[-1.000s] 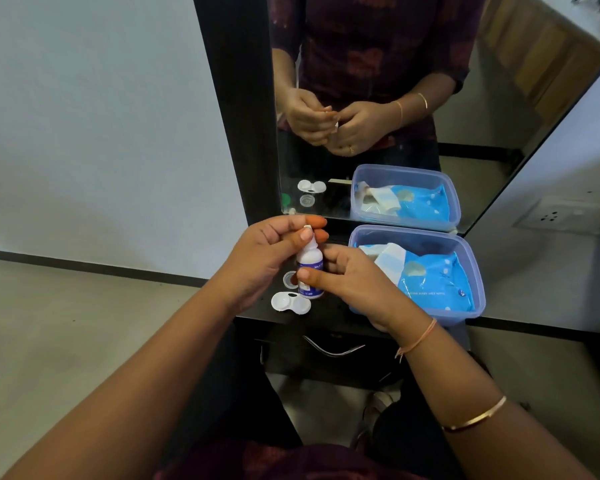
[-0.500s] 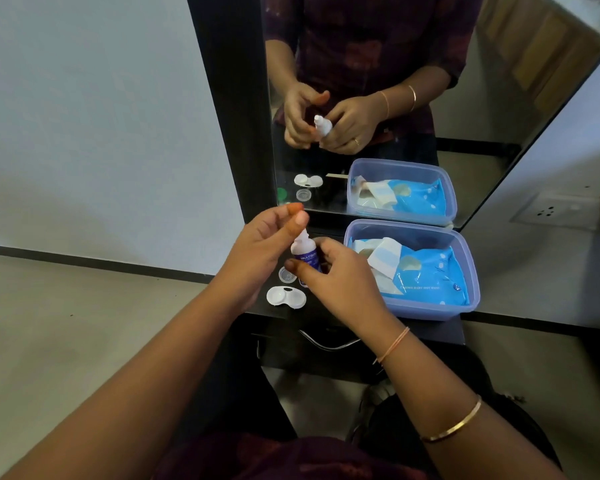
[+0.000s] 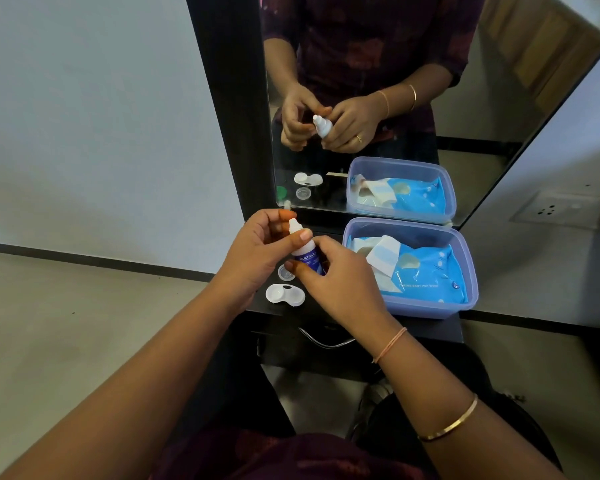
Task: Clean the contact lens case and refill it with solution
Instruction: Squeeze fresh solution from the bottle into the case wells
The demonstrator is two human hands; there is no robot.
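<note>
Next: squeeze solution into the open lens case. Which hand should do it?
Right. The right hand grips the solution bottle round its body, close to the lens case; the left hand only sits at the nozzle, thumb on the neck.

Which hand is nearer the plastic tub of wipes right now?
Right. The right hand holds the solution bottle just beside the tub, at its left wall; the left hand is farther left, across the bottle, at its nozzle.

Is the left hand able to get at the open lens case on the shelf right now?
Probably yes. The lens case lies uncovered just below the left hand, with nothing between them. The hand must first leave the solution bottle that the right hand grips.
</note>
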